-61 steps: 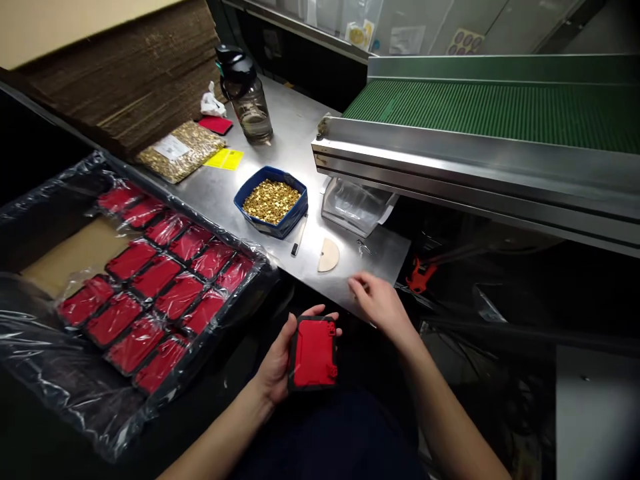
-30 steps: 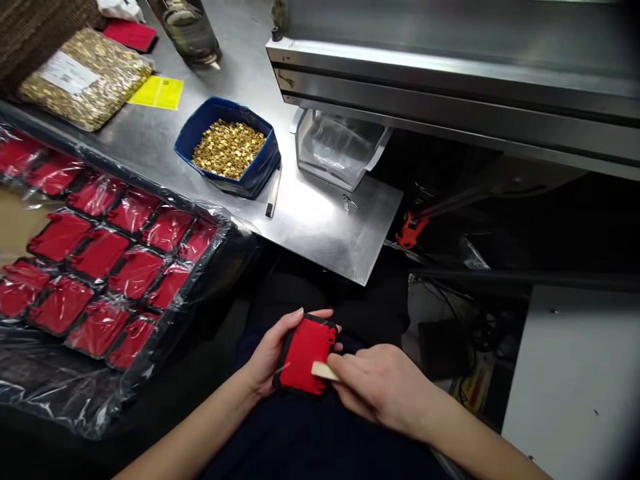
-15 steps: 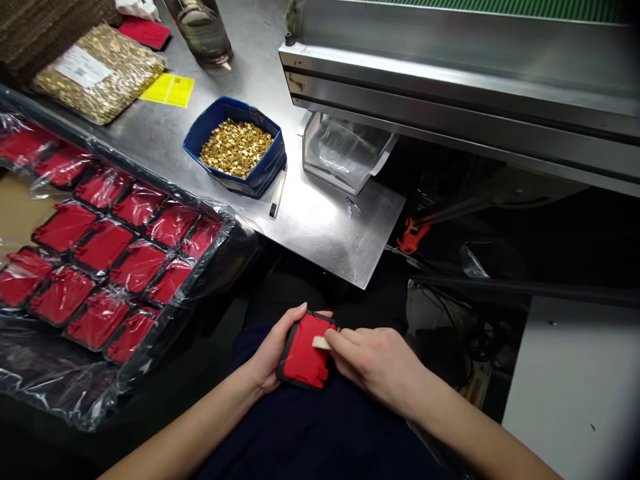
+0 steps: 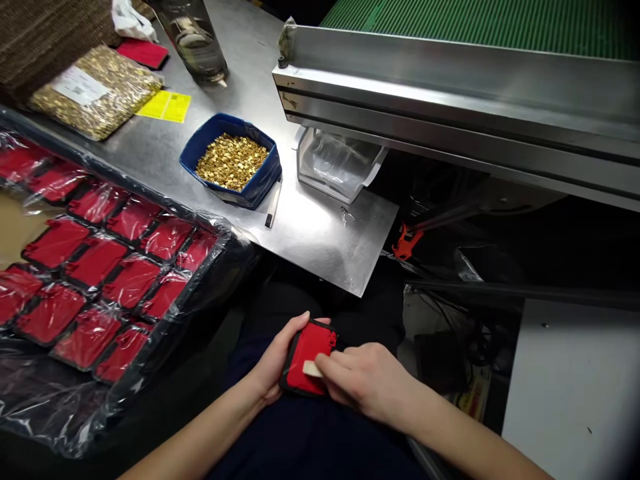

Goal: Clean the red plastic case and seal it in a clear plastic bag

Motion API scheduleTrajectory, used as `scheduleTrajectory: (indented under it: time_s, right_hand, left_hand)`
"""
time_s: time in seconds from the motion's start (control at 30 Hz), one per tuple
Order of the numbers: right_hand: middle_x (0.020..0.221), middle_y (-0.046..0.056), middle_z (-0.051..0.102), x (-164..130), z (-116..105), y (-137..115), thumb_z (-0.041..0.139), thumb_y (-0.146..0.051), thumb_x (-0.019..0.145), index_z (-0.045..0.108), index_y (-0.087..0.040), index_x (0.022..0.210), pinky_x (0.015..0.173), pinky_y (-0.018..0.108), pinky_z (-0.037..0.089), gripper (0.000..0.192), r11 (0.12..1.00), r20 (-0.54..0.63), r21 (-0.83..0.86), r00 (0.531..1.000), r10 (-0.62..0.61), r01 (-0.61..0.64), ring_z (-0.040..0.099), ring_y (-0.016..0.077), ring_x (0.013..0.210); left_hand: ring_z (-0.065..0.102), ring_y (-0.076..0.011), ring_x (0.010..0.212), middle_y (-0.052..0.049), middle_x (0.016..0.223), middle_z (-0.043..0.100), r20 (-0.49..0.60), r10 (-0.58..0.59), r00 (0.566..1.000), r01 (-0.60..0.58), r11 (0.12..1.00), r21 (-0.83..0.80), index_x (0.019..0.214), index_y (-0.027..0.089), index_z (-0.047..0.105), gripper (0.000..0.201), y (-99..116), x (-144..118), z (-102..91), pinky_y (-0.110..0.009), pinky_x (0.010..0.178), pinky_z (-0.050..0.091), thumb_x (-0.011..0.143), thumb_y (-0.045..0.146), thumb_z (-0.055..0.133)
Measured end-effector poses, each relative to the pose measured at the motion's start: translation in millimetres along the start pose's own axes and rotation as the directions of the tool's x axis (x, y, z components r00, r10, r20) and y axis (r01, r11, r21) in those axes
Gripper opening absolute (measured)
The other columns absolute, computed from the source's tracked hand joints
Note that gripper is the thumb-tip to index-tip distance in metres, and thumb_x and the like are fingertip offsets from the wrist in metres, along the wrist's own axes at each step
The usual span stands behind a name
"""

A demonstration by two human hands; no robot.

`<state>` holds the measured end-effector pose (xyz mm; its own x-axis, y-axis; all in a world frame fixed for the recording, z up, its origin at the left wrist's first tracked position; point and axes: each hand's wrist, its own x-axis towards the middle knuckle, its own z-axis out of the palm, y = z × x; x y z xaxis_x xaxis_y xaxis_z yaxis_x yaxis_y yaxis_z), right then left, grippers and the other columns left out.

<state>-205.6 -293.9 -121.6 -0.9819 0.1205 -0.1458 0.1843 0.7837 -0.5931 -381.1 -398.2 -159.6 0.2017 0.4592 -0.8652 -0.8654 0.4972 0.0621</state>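
Two hands over the lap, left hand (image 4: pixel 273 363) fingers grasping a red-and-black case (image 4: pixel 306 359), right hand (image 4: pixel 367 387) fingers pinching a pale scraper (image 4: pixel 312 369) against it, below the steel tabletop (image 4: pixel 320 233) edge.

A small red panel framed in black (image 4: pixel 306 359) lies face up and slightly tilted over the person's lap, below the near edge of the steel table. A pale, flat scraper-like piece (image 4: pixel 313 369) rests on its red face near the lower right, only its tip showing. The panel's upper right corner has small notched red tabs.
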Motion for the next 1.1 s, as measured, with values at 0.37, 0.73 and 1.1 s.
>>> scheduleTrajectory:
  time_s: [0.37, 0.73, 1.1]
  right_hand:
    - [0.081, 0.000, 0.072, 2.0, -3.3, 6.3, 0.043, -0.031, 0.108, 0.058, -0.022, 0.100, 0.056, 0.031, 0.028, 0.019, 0.994, 0.022, 0.089, 0.997, 0.069, -0.070, 0.062, 0.0141, 0.064]
    - [0.083, 0.000, 0.073, 1.3, -3.6, 3.3, 0.042, -0.033, 0.110, 0.058, -0.022, 0.104, 0.056, 0.032, 0.027, 0.020, 0.986, 0.047, 0.050, 0.987, 0.154, -0.156, 0.065, 0.0148, 0.068]
    - [0.087, -0.003, 0.074, -2.0, -7.3, 0.8, 0.048, -0.028, 0.106, 0.056, -0.024, 0.103, 0.058, 0.031, 0.028, 0.009, 0.977, 0.112, 0.071, 0.974, 0.195, -0.203, 0.068, 0.0135, 0.071]
  left_hand:
    - [0.078, -0.0236, 0.077, -0.014, 0.095, 0.082, 0.004, 0.010, 1.000, -0.010, 1.000, -0.014, 0.115, 0.010, 0.075, 0.043, -1.6, 1.7, 4.6, -0.031, 0.072, 0.063, 0.094, 0.048, 0.066]
    - [0.076, -0.0219, 0.072, -0.015, 0.096, 0.082, -0.013, 0.011, 1.000, -0.011, 1.000, 0.015, 0.122, 0.011, 0.073, 0.049, -0.1, 2.2, -1.0, -0.030, 0.066, 0.062, 0.095, 0.050, 0.063]
    - [0.075, -0.0221, 0.071, -0.016, 0.098, 0.082, -0.036, 0.009, 0.999, -0.009, 1.000, 0.001, 0.123, 0.010, 0.073, 0.050, -1.3, 3.1, -4.0, -0.030, 0.065, 0.062, 0.096, 0.050, 0.059]
